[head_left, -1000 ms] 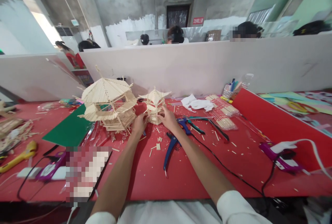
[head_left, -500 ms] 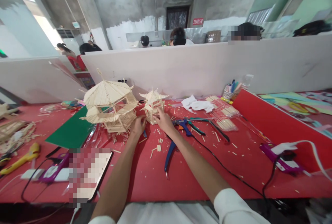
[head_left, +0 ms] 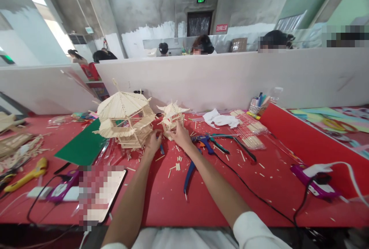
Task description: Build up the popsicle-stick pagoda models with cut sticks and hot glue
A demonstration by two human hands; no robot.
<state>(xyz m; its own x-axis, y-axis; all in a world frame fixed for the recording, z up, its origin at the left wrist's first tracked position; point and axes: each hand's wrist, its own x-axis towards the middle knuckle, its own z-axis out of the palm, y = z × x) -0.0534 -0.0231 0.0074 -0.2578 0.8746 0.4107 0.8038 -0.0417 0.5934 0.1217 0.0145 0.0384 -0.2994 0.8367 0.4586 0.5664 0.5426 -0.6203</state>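
Observation:
A small pavilion model (head_left: pixel 172 111) made of pale wooden sticks stands upright on the red tabletop. My right hand (head_left: pixel 181 136) is at its near side, fingers closed against its lower frame. Just left of that model, my left hand (head_left: pixel 153 141) has its fingers curled together, and anything between the fingertips is too small to make out. A larger stick pavilion model (head_left: pixel 123 104) with a wide tiered roof stands close behind and left of my left hand. Short cut sticks (head_left: pixel 178 166) lie on the table in front of my hands.
Right of my hands lie a blue glue gun (head_left: pixel 206 141), blue-handled pliers (head_left: pixel 190 172) and bagged sticks (head_left: pixel 250 137). A green sheet (head_left: pixel 82 145), a yellow glue gun (head_left: pixel 27 176), a power strip (head_left: pixel 62 187) and a tablet-like device (head_left: pixel 111 197) are left. A white partition (head_left: pixel 201 79) stands behind.
The view has shifted slightly, so everything sits a little further right. My right hand stays at the small pavilion, and my left fingers look slightly further from its base.

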